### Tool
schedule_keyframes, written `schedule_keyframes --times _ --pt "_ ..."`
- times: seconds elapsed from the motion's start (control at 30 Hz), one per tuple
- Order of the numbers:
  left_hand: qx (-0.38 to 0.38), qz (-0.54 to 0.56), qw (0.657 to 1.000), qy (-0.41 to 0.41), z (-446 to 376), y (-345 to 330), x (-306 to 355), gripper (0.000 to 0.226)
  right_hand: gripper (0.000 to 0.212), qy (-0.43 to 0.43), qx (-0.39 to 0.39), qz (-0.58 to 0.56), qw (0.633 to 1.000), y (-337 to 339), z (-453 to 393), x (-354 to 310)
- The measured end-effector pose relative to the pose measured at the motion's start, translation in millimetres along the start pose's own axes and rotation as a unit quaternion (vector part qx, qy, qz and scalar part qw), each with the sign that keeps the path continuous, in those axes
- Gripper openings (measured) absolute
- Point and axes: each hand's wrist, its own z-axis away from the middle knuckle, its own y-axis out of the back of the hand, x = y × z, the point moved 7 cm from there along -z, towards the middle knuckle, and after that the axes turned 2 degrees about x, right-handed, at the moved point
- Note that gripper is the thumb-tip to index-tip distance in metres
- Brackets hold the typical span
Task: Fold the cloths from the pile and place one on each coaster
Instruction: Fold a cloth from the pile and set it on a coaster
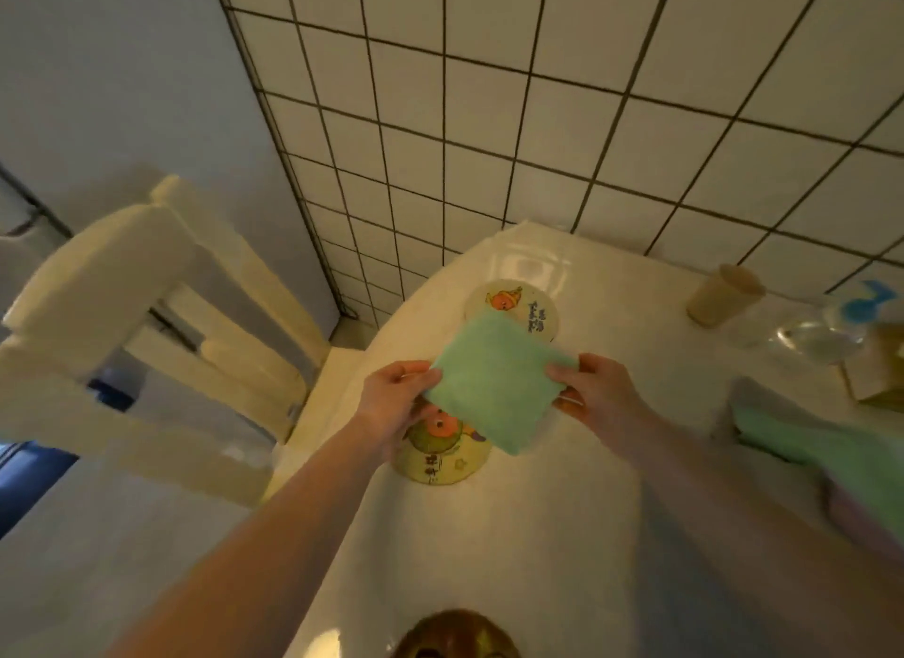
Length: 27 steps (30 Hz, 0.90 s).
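Holding a soft green folded square cloth [494, 381] up above the shiny white table [562, 535], between two round picture coasters. Left hand [396, 403] pinching the left edge, thumb on top, fingers tucked under. Right hand [594, 393] pinching the right corner the same way. Not lying on anything yet.

Far round coaster with an orange fish picture [523, 305] peeking out behind the top of the cloth. Near round yellow coaster with an orange cartoon face [440, 454] half hidden under the left hand and the cloth's bottom corner. Hard to tell which coaster comes first; the near one looks closer to the hands.

Best way to do it: keep both pinches tight so the fold does not fall open. Line up the middle of the cloth with the middle of the coaster. Lower it flat, not tipped. Let go with both hands together, then pat it down gently.

More cloths waiting in a green and purple soft pile [831, 466] at the right edge. Small tan paper cup [724, 295] well apart, near the tiled wall, so no worry about knocking it.
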Motion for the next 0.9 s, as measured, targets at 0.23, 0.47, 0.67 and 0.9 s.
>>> schedule_keyframes --times 0.23,0.47,0.67,0.9 --pt "-0.058 -0.091 0.994 -0.036 -105 -60 45 0.009 0.016 0.013 0.089 -0.065 0.994 16 -77 -23" --pt "-0.044 -0.184 0.980 -0.067 -175 -78 52 0.012 0.012 -0.013 0.139 -0.078 0.987 18 -132 -11" --pt "0.004 -0.293 0.948 -0.125 -214 -81 60 0.014 0.012 -0.031 0.196 -0.055 0.979 19 -153 15" --pt "0.073 -0.434 0.874 -0.207 -211 -87 69 0.028 0.017 -0.002 0.243 0.039 0.969 39 -153 25"
